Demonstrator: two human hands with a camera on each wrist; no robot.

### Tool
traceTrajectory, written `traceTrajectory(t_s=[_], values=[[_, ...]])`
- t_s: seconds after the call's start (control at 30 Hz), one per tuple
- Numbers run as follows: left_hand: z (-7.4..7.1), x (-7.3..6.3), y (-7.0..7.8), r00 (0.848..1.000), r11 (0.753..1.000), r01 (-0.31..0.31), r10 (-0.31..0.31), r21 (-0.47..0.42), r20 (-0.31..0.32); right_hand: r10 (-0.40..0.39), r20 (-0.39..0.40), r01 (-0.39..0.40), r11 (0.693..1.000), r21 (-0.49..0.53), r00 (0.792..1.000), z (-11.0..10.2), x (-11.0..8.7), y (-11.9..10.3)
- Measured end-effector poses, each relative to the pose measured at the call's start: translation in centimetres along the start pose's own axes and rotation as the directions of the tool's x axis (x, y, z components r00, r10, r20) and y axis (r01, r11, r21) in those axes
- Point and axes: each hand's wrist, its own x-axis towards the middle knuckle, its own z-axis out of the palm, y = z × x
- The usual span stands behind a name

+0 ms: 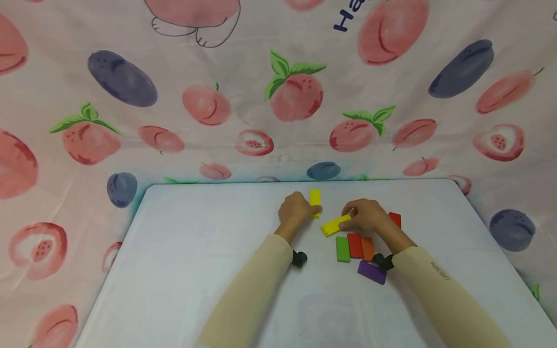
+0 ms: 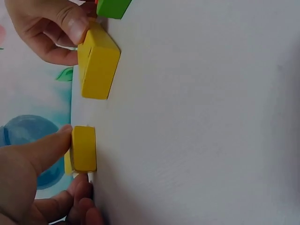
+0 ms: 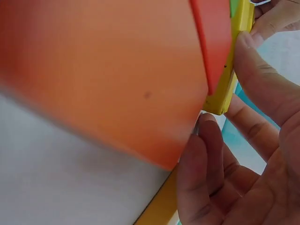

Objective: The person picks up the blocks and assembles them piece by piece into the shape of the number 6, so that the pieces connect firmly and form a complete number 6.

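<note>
My left hand grips a yellow block near the back of the table, thumb on one side and curled fingers on the other. In the left wrist view, that block shows its end face between thumb and fingers. To the right, my right hand pinches a second yellow block, which lies slantwise with its near end pointing left. The right wrist view shows the thumb pressed along this yellow block.
In front of the right hand, a green block, a red block and an orange block stand in a row. A purple block lies nearer, by the right wrist. Another red block sits partly behind that wrist.
</note>
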Motion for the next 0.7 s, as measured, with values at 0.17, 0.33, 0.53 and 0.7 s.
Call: traceTrajectory(t_s=[0.17,0.33,0.53,0.7], values=[[-0.3,0.2,-0.3,1.0,1.0,0.013,-0.013,0.0,0.006,0.015,0.029,-0.014,0.999,-0.033,0.999,-0.2,0.2,-0.6],[-0.7,0.2,-0.5,0.999,1.0,-0.007,0.007,0.007,0.033,-0.002,0.068,0.007,0.997,-0.081,0.998,-0.6,0.6,-0.8],[-1.1,0.2,-1.4,0.998,1.0,-0.028,0.029,-0.008,0.054,-0.039,0.094,0.048,0.994,-0.097,0.995,-0.5,0.7,-0.5],[-1.9,0.1,-2.5,0.987,0.989,-0.098,0.111,-0.111,0.114,-0.059,0.091,0.067,0.994,-0.089,0.994,-0.7,0.6,0.0]])
